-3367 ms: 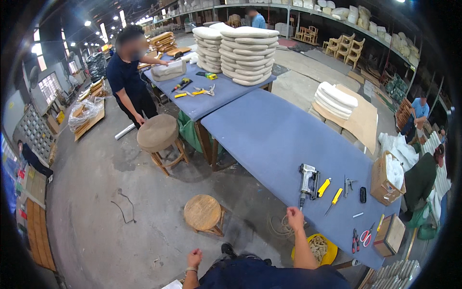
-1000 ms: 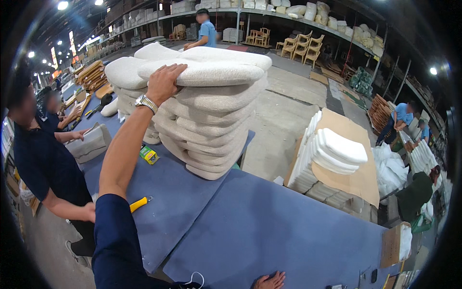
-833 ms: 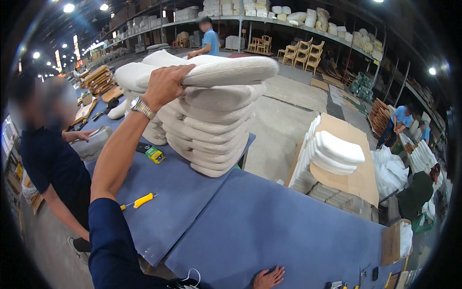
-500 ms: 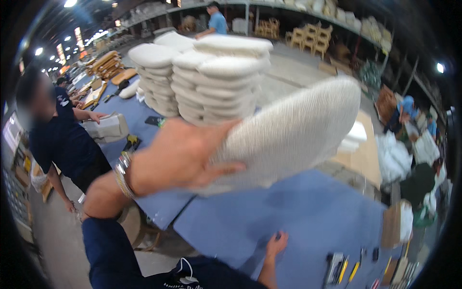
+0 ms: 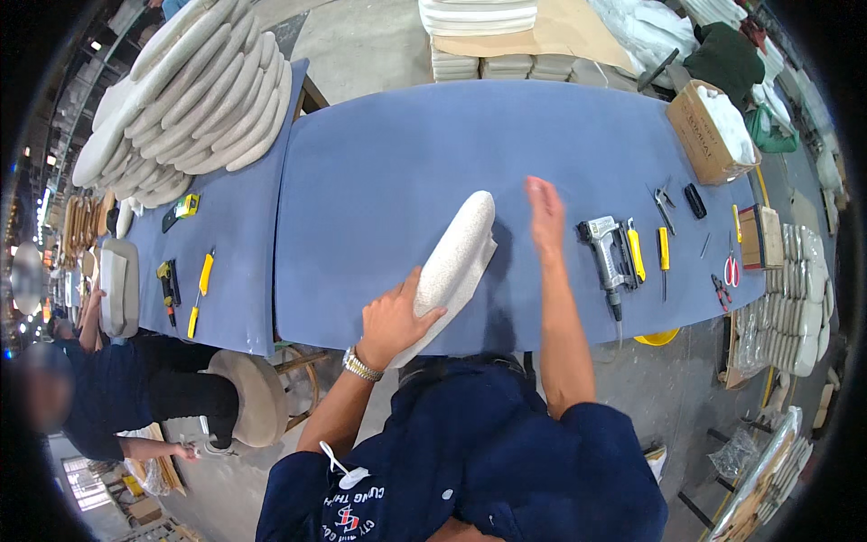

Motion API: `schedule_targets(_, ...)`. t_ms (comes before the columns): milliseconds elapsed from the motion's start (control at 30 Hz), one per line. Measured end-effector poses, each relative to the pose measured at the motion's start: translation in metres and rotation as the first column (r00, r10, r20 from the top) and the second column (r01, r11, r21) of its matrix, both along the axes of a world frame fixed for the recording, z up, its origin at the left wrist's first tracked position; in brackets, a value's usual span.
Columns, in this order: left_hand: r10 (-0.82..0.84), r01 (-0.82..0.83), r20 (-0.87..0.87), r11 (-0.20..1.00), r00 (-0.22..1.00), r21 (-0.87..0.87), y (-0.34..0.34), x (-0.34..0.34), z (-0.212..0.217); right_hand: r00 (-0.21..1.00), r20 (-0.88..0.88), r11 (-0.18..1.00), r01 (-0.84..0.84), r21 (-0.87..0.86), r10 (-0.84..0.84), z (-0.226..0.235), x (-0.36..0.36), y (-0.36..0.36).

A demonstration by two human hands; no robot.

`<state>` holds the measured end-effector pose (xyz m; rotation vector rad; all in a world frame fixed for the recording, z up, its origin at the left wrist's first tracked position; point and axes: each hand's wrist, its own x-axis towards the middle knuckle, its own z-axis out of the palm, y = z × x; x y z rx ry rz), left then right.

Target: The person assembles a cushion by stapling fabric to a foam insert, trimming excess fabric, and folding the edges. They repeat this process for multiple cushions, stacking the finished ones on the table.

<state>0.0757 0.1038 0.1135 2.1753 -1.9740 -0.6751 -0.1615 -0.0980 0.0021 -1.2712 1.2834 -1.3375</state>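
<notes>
Now | blue worktable (image 5: 397,172), concrete floor | left hand (image 5: 390,318) grips cushion (image 5: 456,257) | right hand (image 5: 545,208) flat, free

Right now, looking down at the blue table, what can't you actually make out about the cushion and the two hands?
- Head view: the underside of the white cushion faces the blue table, out of sight.
- Left hand: its fingertips wrap behind the cushion's edge, so the depth of the grip is hidden.
- Right hand: motion-blurred; touching the table or hovering, cannot tell.
- Small tools beside the nail gun: too small to identify surely.
</notes>
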Motion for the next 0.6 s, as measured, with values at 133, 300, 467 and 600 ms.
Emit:
schedule_targets(133,0.028,-0.041,-0.142,0.995,0.989,-0.089,0.049,0.019,-0.027,0.947,-0.025,0.943,-0.316,0.104,0.320,-0.002,0.053,-0.030)
schedule_targets(300,0.230,-0.233,-0.058,0.971,0.972,-0.052,0.106,0.024,-0.033,0.826,0.018,0.776,-0.536,0.332,0.563,0.007,0.077,-0.047)
schedule_targets(467,0.279,-0.279,-0.049,0.960,0.959,0.021,0.010,-0.016,-0.016,0.896,0.007,0.880,-0.437,0.186,0.443,-0.047,0.100,-0.055)
schedule_targets(600,0.299,-0.255,-0.111,0.920,0.948,0.298,-0.087,-0.020,-0.005,0.956,0.057,0.955,-0.292,0.058,0.289,-0.063,0.120,-0.039)
